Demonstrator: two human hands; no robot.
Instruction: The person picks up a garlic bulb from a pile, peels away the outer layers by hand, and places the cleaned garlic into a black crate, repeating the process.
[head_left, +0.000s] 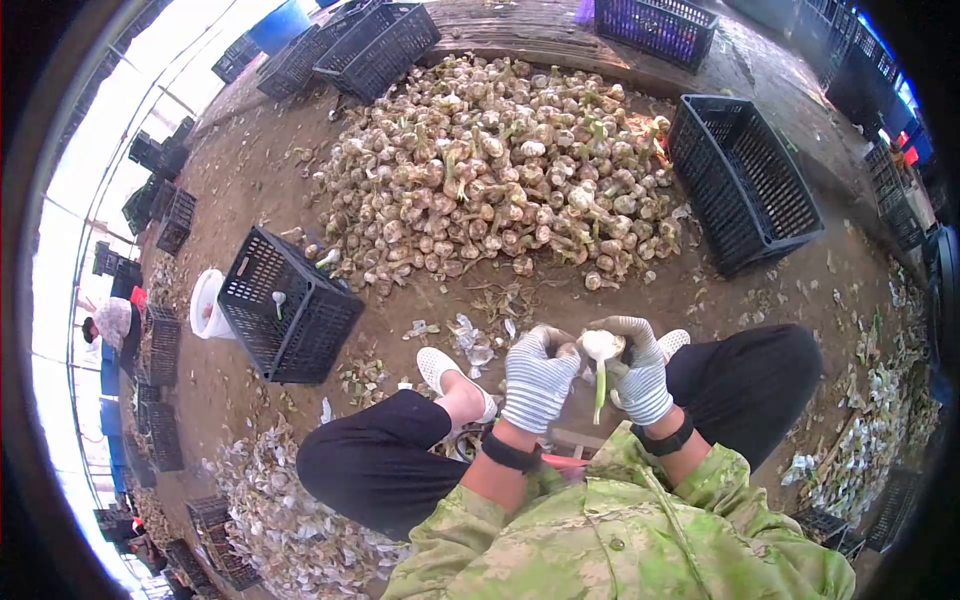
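One garlic bulb is being pinched and peeled by both hands' fingers; a large garlic heap far ahead is waiting, the left crate being nearly empty.

We recorded a large heap of unpeeled garlic bulbs lying on the bare earth floor ahead of the seated person. A black slatted plastic crate stood just right of the heap; another black plastic crate stood to its lower left, with a garlic bulb inside. Between the knees, the left gloved hand and right gloved hand met around a peeled white garlic bulb with stalk. Loose papery garlic skins lay left of the legs.
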